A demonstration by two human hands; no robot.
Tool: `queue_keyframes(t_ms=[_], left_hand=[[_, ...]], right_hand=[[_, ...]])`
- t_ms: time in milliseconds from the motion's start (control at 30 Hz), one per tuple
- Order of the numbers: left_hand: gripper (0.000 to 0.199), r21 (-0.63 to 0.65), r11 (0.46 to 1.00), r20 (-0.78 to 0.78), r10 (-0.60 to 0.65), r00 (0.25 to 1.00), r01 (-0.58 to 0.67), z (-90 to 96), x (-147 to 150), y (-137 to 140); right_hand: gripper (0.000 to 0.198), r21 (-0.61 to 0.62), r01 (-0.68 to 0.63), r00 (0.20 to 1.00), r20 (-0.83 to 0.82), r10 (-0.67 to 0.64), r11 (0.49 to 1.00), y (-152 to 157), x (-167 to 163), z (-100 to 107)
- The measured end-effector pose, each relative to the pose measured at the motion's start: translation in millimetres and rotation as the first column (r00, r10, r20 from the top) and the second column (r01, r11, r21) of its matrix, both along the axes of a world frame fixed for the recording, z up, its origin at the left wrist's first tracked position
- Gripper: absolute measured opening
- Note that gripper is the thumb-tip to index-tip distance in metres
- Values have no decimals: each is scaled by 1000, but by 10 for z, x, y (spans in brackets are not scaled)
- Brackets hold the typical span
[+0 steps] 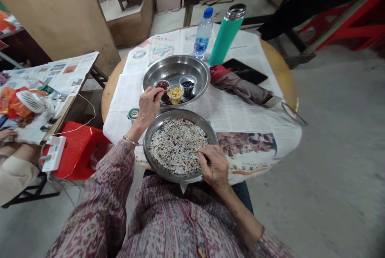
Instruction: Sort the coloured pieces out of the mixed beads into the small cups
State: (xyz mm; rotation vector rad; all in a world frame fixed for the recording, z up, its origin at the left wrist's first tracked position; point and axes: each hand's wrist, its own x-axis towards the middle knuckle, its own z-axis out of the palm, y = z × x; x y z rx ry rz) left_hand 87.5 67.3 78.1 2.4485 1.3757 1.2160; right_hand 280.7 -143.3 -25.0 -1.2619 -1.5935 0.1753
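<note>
My left hand (149,104) is over the near left rim of the steel basin (177,59), thumb and forefinger pinched beside the cup of dark red beans (163,85). What the pinch holds, if anything, is too small to tell. A clear cup of yellow kernels (175,92) and a cup of black beans (188,85) also sit in this basin. Closer to me, a round metal pan (148,154) holds white grains mixed with red, yellow and dark pieces (179,145). At its right rim, my right hand (214,165) is closed, fingertips pinched at the grains; their contents are hidden.
Newspaper (240,113) covers the round table. A water bottle (203,35), a green flask (227,35), a dark phone (246,71) and a folded umbrella (240,85) stand or lie behind and right. Green tape (133,114) is at left, a red stool (80,149) beyond.
</note>
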Motion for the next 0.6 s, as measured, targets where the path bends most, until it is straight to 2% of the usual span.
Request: queue_keyframes(t_ms=[133, 233, 300, 367, 467, 533, 600], left_hand=[[18, -73, 997, -17, 20, 1000, -21, -9, 22, 521], [21, -80, 996, -16, 33, 999, -35, 10, 9, 538], [17, -15, 1000, -11, 14, 1000, -15, 44, -5, 316], [12, 0, 999, -41, -45, 998, 45, 70, -15, -34], [10, -110, 967, -109, -243, 964, 231, 39, -12, -607], [10, -199, 918, -145, -375, 916, 344, -36, 6, -920], [14, -295, 855, -233, -497, 836, 427, -130, 41, -1140]], right_hand=[[15, 8, -11, 1000, -2, 11, 1000, 4, -4, 8], [15, 5, -5, 1000, -4, 5, 1000, 6, -6, 10], [15, 4, 2, 1000, -6, -2, 1000, 7, -7, 15], [15, 3, 9, 1000, -7, -9, 1000, 7, -9, 22], [14, -1, 12, 1000, -17, -12, 1000, 9, -11, 33], [15, -4, 17, 1000, -24, -17, 1000, 10, -12, 36], [16, -10, 24, 999, -25, -25, 1000, 8, -12, 35]])
